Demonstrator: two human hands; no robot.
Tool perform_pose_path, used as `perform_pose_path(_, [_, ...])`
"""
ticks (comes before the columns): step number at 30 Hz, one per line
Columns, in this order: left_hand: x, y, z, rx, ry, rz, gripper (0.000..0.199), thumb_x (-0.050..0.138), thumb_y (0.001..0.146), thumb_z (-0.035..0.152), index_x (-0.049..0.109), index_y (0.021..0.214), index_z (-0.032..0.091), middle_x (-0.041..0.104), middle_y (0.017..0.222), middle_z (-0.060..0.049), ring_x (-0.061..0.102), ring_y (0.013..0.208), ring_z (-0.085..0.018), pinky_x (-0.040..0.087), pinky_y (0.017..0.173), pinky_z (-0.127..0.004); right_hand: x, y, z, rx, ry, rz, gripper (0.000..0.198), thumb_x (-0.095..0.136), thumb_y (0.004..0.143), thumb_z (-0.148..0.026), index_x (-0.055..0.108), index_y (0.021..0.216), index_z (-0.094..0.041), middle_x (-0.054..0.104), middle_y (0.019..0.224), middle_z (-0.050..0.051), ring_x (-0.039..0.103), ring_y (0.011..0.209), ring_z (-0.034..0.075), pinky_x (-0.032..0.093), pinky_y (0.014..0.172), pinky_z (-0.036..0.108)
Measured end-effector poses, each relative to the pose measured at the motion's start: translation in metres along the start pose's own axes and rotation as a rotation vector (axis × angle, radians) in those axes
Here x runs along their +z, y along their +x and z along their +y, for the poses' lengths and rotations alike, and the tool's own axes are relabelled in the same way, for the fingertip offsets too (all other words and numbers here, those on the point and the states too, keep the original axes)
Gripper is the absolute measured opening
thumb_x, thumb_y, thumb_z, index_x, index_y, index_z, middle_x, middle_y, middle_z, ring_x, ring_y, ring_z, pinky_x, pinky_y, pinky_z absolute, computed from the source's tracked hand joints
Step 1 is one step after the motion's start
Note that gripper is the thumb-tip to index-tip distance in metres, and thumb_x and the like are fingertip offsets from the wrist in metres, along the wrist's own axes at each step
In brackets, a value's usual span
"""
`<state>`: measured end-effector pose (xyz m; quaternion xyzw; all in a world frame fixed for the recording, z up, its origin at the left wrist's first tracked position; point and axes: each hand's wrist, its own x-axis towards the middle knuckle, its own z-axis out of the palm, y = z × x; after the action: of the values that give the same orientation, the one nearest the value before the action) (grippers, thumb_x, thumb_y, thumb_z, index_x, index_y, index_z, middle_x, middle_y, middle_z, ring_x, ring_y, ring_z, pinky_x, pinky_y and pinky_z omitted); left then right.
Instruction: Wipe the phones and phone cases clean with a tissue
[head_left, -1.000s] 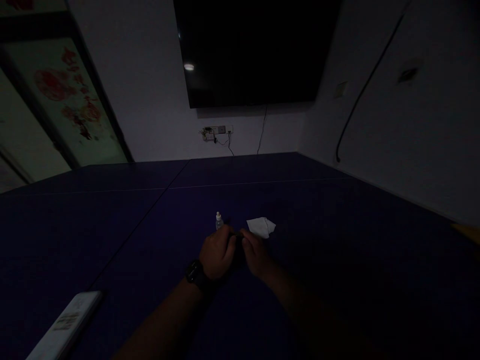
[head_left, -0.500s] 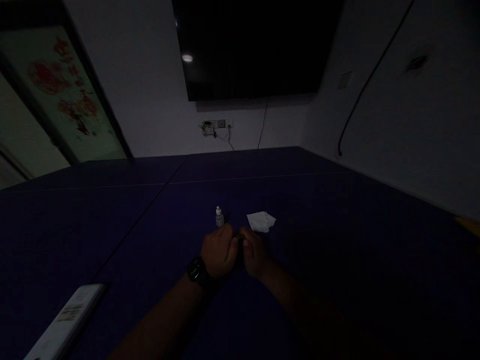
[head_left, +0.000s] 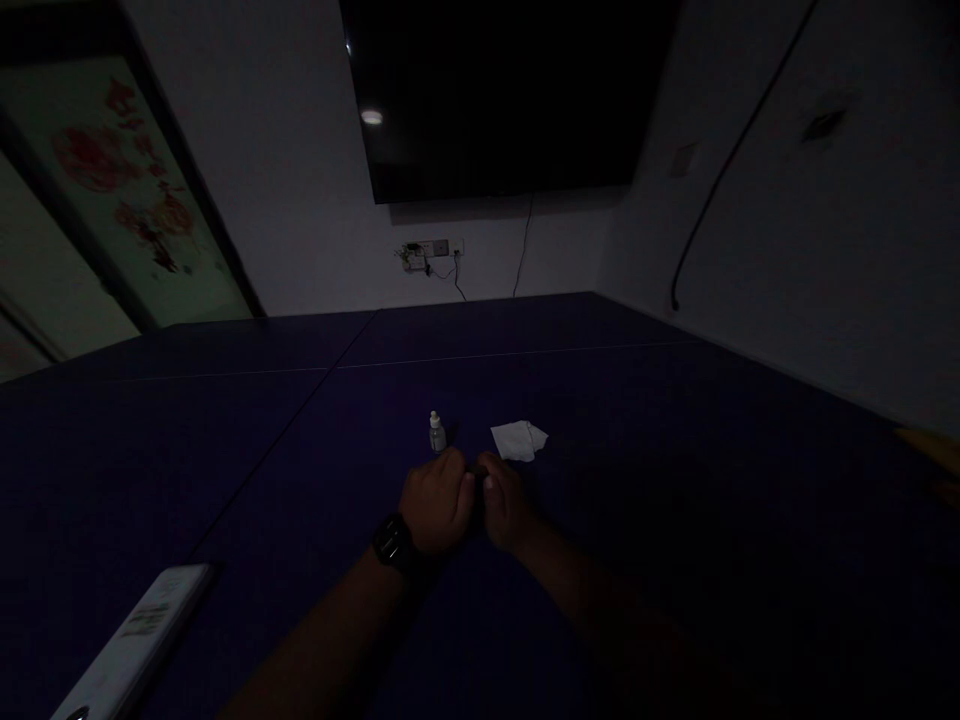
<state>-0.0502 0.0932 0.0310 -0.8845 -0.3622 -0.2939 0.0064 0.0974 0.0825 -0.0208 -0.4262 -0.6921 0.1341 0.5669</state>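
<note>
My left hand [head_left: 439,503], with a dark watch [head_left: 392,540] on its wrist, is closed over the purple-blue table. Close beside it, my right hand [head_left: 507,505] is closed too, thumb against bent fingers. A small dark thing [head_left: 475,469] bridges the gap between both hands; its kind is lost in the dim light. Just beyond my left hand a small clear bottle [head_left: 437,435] with a white dropper-like top stands upright. A folded white tissue [head_left: 519,440] lies flat past my right hand.
On the table [head_left: 315,480], a long white box [head_left: 135,640] lies at the near left. A large dark screen [head_left: 510,100] hangs on the wall above sockets [head_left: 427,250] with cables. Something yellow [head_left: 930,448] shows at the right edge.
The view has shifted very slightly, so things sit a little further left. Both hands keep their closed hold on the small dark thing, with hardly any visible movement.
</note>
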Motion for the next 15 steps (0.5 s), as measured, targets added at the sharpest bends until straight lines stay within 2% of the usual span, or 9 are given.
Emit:
perform_pose_path(6, [-0.005, -0.01, 0.002, 0.002, -0.085, -0.011, 0.039, 0.018, 0.104, 0.04, 0.05, 0.088, 0.022, 0.063, 0.081, -0.006, 0.059, 0.072, -0.02, 0.043, 0.067, -0.033, -0.002, -0.001, -0.003, 0.028, 0.094, -0.037, 0.049, 0.017, 0.102, -0.057, 0.045, 0.075, -0.027, 0.053, 0.072, 0.005, 0.053, 0.07, 0.024, 0.048, 0.071, 0.041])
perform_pose_path(11, [-0.018, -0.012, 0.0, -0.058, -0.368, -0.084, 0.04, 0.026, 0.104, 0.05, 0.053, 0.094, 0.022, 0.064, 0.092, -0.006, 0.06, 0.082, -0.019, 0.044, 0.073, -0.033, -0.008, 0.003, -0.006, 0.036, 0.206, -0.13, 0.053, 0.024, 0.099, -0.07, 0.05, 0.085, -0.025, 0.057, 0.081, 0.004, 0.055, 0.076, 0.022, 0.048, 0.071, 0.036])
perform_pose_path(15, [-0.023, -0.014, -0.004, -0.105, -0.521, -0.112, 0.042, 0.03, 0.104, 0.054, 0.054, 0.094, 0.021, 0.063, 0.092, -0.005, 0.058, 0.084, -0.019, 0.044, 0.075, -0.033, -0.01, 0.004, -0.009, 0.07, 0.267, -0.19, 0.051, 0.032, 0.097, -0.073, 0.048, 0.084, -0.026, 0.051, 0.078, 0.001, 0.051, 0.071, 0.018, 0.044, 0.065, 0.031])
